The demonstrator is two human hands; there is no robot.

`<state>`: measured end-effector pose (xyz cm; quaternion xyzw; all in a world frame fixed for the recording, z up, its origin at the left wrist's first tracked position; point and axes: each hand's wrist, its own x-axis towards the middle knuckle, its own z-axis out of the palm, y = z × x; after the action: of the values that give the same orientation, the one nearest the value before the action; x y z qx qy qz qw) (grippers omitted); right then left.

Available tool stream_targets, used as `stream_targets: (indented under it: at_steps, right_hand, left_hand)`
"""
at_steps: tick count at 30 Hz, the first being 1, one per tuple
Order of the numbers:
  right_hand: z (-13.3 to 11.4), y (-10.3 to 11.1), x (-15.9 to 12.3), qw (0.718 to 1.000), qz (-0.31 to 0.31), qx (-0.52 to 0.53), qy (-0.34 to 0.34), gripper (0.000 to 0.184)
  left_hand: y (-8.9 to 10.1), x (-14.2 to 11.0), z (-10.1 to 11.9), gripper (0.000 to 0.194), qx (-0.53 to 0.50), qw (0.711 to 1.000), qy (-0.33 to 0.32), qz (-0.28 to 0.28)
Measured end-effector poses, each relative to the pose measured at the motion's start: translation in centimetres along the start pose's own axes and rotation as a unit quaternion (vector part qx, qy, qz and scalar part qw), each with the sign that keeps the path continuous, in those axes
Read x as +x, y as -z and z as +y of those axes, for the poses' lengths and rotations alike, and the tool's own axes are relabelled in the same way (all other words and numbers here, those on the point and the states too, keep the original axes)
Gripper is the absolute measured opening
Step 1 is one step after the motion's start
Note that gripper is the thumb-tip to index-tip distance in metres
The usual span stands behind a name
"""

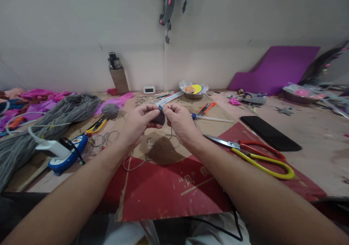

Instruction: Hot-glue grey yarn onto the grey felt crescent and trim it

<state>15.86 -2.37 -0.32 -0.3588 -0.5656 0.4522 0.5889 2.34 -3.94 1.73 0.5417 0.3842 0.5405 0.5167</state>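
My left hand (139, 123) is closed on a small dark grey piece (159, 119), soft-looking and rounded at its lower edge. A tiny blue bit (160, 108) shows at its top, between the fingertips of both hands. My right hand (181, 123) pinches close against the piece's right side, its fingertips partly hidden. From under those fingers a thin strand of grey yarn (171, 133) hangs down and trails in loops over the cardboard (163, 154). What else the right fingertips grip is too small to see.
Red-and-yellow-handled scissors (261, 157) and a black phone (269, 132) lie at right. A blue screwdriver (212, 118) and orange cutter (207, 108) lie beyond my right hand. At left are a power strip (68, 156), grey yarn hank (62, 114), yarn ball (110, 111) and yellow cutter (96, 125).
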Motion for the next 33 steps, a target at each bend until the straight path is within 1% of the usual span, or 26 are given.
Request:
stream_targets:
  at_steps: [5, 8, 13, 16, 18, 22, 26, 28, 30, 32, 33]
  right_hand:
    - [-0.2, -0.4, -0.3, 1.0, -0.009, -0.019, 0.006, 0.018]
    - [-0.5, -0.6, -0.5, 1.0, -0.008, -0.009, 0.008, 0.017]
    - [-0.5, -0.6, -0.7, 1.0, -0.025, 0.015, 0.004, 0.017]
    - [-0.2, -0.6, -0.8, 1.0, -0.006, 0.011, 0.011, 0.021]
    - [-0.2, -0.5, -0.9, 1.0, -0.003, -0.003, 0.02, 0.019]
    - [-0.4, -0.4, -1.4, 0.993, -0.026, -0.086, 0.073, 0.013]
    - [-0.7, -0.4, -1.8, 0.98, -0.024, -0.161, 0.118, 0.014]
    - [-0.8, -0.4, -1.8, 0.969, -0.05, -0.207, 0.124, 0.013]
    - [-0.9, -0.1, -1.7, 0.952, -0.091, -0.264, 0.127, 0.014]
    - [-1.1, 0.7, -1.5, 0.936, -0.123, -0.306, 0.125, 0.019]
    - [-1.3, 1.3, -1.5, 0.932, -0.125, -0.319, 0.12, 0.021]
  left_hand:
    - [0.1, 0.3, -0.2, 0.022, -0.029, 0.999, -0.011, -0.013]
    - [0.2, 0.4, -0.4, 0.021, -0.048, 0.999, -0.011, -0.015]
    - [0.6, 0.7, -0.5, 0.023, -0.072, 0.997, -0.016, 0.027]
    - [0.9, 1.0, -0.3, 0.024, -0.091, 0.995, -0.023, 0.043]
    - [1.1, 1.1, -0.3, 0.023, -0.101, 0.993, -0.028, 0.048]
    - [1.8, 1.5, -0.5, 0.022, -0.1, 0.992, -0.048, 0.06]
    - [2.4, 1.9, -0.7, 0.023, -0.08, 0.989, -0.09, 0.084]
    - [2.6, 2.0, -0.7, 0.023, -0.084, 0.988, -0.097, 0.084]
    - [2.8, 2.0, -0.6, 0.022, -0.089, 0.987, -0.104, 0.082]
    - [3.0, 2.0, -0.5, 0.02, -0.091, 0.987, -0.114, 0.074]
    - [3.1, 2.0, -0.5, 0.02, -0.09, 0.986, -0.119, 0.07]
